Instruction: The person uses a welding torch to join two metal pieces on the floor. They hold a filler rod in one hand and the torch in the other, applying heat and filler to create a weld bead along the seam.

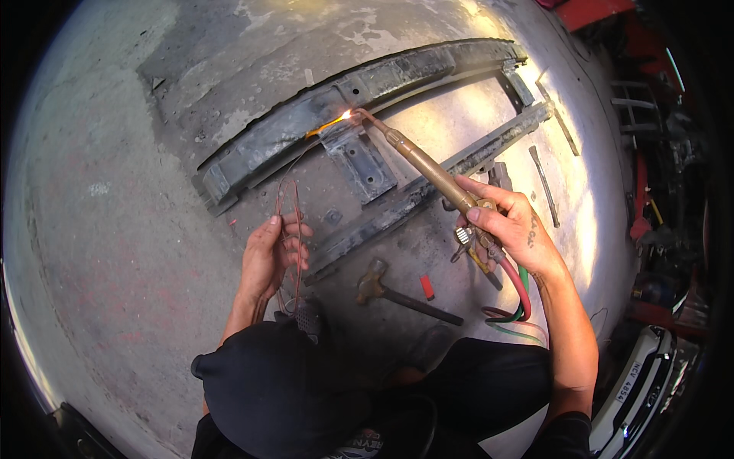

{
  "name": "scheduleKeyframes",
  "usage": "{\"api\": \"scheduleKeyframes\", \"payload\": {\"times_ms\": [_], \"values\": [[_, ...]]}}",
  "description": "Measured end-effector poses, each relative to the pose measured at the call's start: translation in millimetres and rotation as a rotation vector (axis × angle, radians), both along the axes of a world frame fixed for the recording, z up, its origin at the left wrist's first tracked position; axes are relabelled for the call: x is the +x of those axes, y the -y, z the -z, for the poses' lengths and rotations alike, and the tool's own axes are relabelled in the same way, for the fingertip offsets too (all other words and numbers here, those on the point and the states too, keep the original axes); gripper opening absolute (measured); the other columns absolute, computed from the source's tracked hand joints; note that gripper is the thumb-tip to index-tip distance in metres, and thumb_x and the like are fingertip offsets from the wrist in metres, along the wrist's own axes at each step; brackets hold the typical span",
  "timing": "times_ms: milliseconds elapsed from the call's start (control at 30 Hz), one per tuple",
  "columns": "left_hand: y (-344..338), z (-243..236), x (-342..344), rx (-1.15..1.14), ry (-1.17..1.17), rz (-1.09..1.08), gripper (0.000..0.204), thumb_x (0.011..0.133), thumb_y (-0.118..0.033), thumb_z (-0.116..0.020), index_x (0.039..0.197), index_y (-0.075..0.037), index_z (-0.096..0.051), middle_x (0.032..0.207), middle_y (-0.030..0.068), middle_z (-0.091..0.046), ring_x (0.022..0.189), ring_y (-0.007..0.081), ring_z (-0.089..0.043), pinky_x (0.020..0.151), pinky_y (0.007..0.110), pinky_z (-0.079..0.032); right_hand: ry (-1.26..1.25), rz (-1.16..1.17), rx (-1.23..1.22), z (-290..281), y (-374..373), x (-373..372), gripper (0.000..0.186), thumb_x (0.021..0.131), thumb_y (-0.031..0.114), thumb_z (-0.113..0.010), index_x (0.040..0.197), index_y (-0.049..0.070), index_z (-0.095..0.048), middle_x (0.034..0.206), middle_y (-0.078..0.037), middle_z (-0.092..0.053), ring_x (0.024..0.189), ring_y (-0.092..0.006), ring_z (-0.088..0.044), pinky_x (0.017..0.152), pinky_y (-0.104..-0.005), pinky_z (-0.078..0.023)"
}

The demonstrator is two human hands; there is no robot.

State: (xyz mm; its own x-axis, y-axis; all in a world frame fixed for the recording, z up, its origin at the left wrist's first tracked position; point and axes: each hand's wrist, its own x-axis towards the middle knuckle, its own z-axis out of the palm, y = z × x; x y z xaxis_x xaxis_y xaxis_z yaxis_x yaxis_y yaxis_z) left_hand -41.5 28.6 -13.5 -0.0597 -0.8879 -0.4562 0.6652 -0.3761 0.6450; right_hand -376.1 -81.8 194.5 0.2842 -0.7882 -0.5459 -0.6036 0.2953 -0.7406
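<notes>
Right hand (pixel 514 222) wrapped round torch (pixel 428 170); left hand (pixel 265 254) pinching thin looped wire (pixel 297 200). Torch runs from right grip up and leftward, tip at the dark metal frame (pixel 413 73); wire rises from left fingers toward the flame (pixel 329 125). Torch brass-brown, bent tip, flame orange-yellow; wire coppery; frame scuffed, long, curved. Hammer (pixel 417 304) lies nearer the body

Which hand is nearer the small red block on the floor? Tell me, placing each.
Right. The right hand, gripping the torch, is up and right of the red block in the picture; the left hand, holding thin wire, is farther off to its left.
</notes>
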Motion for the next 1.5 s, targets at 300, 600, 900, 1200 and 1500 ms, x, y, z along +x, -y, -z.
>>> {"api": "scheduleKeyframes", "payload": {"times_ms": [300,600,900,1200,1500], "values": [[2.4,-1.3,0.0,0.002,0.007,0.002,0.049,0.116,-0.033,-0.038,0.133,0.010,-0.055,0.106,0.0197,-0.069,0.071,0.0205,-0.068,0.058,0.034,-0.062,0.002,0.008,0.007,0.1,0.6,0.1,0.055,0.100,0.011,-0.063,0.153,0.002,-0.056,0.100,-0.006,-0.075,0.095,-0.0110,-0.069,0.084,-0.0266,-0.054],[3.1,2.4,-0.9,-0.008,-0.008,-0.001,0.049,0.116,-0.033,-0.037,0.133,0.010,-0.055,0.106,0.0193,-0.069,0.072,0.0201,-0.069,0.059,0.034,-0.063,0.002,0.005,0.000,1.3,0.0,-1.9,0.055,0.100,0.010,-0.063,0.153,0.002,-0.055,0.100,-0.006,-0.075,0.094,-0.0113,-0.070,0.080,-0.0265,-0.054],[1.8,3.2,1.4,-0.016,-0.015,-0.002,0.051,0.116,-0.033,-0.038,0.135,0.011,-0.053,0.106,0.0198,-0.069,0.071,0.0208,-0.069,0.058,0.035,-0.062,0.002,0.015,0.023,-1.9,0.9,1.6,0.055,0.099,0.011,-0.063,0.153,0.002,-0.055,0.099,-0.006,-0.075,0.093,-0.0113,-0.070,0.079,-0.0261,-0.054],[1.8,2.9,0.4,-0.011,-0.009,-0.011,0.051,0.116,-0.033,-0.037,0.136,0.011,-0.053,0.105,0.0199,-0.069,0.071,0.0213,-0.069,0.057,0.034,-0.063,0.000,0.002,0.000,-0.3,0.4,-0.5,0.055,0.099,0.011,-0.063,0.153,0.002,-0.056,0.100,-0.006,-0.075,0.094,-0.0115,-0.070,0.082,-0.0269,-0.054],[2.7,3.7,1.1,-0.010,-0.016,-0.005,0.050,0.116,-0.033,-0.037,0.133,0.010,-0.054,0.105,0.0195,-0.069,0.071,0.0208,-0.069,0.058,0.035,-0.063,0.005,-0.004,-0.001,0.6,0.4,-0.4,0.056,0.099,0.012,-0.064,0.153,0.002,-0.055,0.099,-0.007,-0.075,0.088,-0.0118,-0.069,0.078,-0.0275,-0.054]]}}
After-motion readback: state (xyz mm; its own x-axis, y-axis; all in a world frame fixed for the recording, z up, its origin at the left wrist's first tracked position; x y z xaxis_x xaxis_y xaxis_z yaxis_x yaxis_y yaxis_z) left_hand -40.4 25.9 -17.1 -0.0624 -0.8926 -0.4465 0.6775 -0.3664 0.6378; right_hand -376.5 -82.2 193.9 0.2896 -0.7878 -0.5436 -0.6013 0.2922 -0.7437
